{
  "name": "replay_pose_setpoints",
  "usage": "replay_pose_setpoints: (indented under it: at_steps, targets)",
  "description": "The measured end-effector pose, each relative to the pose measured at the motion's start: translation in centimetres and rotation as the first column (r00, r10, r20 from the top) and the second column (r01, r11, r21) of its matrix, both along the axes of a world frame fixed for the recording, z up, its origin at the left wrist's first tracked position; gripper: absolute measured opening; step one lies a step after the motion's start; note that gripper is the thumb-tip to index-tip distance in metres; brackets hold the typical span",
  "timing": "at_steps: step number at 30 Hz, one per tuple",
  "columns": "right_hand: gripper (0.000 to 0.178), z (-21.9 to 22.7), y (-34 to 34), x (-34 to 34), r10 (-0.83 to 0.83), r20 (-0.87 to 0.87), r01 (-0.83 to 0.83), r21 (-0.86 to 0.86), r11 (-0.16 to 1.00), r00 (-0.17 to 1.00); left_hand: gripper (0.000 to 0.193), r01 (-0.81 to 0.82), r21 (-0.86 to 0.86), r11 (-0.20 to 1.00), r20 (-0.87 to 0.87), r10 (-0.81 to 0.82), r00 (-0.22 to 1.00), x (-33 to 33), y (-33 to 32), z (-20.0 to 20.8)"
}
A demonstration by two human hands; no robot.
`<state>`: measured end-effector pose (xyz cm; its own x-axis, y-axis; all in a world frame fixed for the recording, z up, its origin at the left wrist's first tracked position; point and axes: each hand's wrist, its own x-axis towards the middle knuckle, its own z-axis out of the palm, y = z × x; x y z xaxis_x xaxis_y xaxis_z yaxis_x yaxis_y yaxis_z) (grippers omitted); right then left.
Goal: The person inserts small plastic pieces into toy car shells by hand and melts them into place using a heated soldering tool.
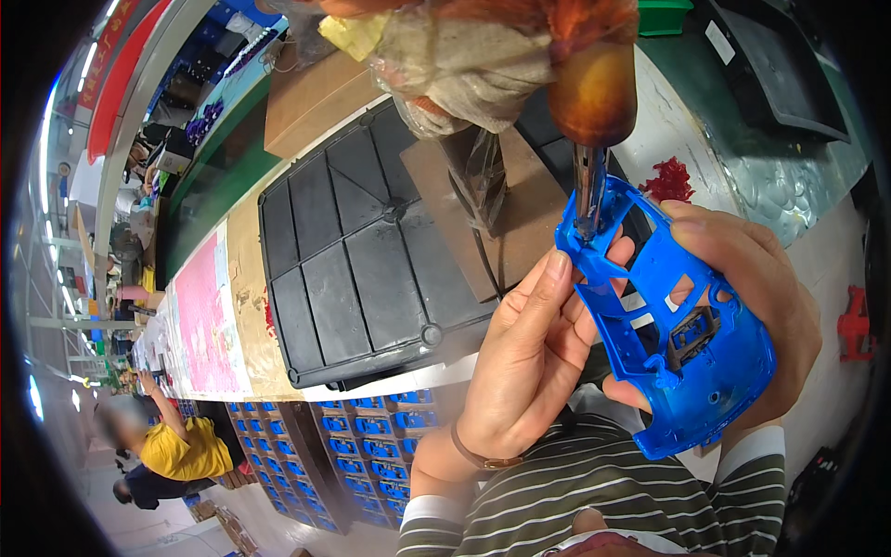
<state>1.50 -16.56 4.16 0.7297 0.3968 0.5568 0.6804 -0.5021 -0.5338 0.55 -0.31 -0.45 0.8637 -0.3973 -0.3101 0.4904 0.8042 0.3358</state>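
A blue plastic toy car body (733, 353) is held up in front of me, its hollow inside with cut-out openings toward me. My right hand (766, 292) is wrapped round its right side, with fingers beneath it. My left hand (534, 348) supports the upper left end, the thumb close to the edge. A hot iron with a metal shaft (589, 181) and a browned wooden handle (594, 97) points down from above. Its tip meets the blue plastic near my left thumb, though actual contact is hard to tell. A small dark part (694, 336) sits inside the shell.
A cloth-and-plastic-wrapped mount (464, 65) on a brown post (476, 176) carries the iron. Behind lies a black ribbed plastic lid (362, 251). Red scraps (670, 179) lie on the bench. Crates of blue parts (376, 446) stand below left; a person in yellow (186, 448) is farther off.
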Motion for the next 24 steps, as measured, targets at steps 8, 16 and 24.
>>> replay_pose_setpoints:
  at_steps: [8,16,24]
  targets:
    - [0.087,0.0,-0.42,0.19,0.025,0.025,-0.025,-0.029,0.999,0.999,0.034,-0.013,0.024,1.0,0.033,0.013,0.999,-0.02,-0.06,-0.09]
    - [0.09,-0.13,-0.41,0.36,0.041,0.019,-0.04,-0.031,0.999,0.999,0.035,0.002,0.006,1.0,-0.046,-0.002,0.999,0.14,-0.04,0.01]
    - [0.089,-0.23,-0.02,0.58,0.035,0.054,-0.034,-0.021,0.999,0.998,0.036,0.001,0.021,1.0,0.004,-0.002,1.0,0.35,0.17,0.02]
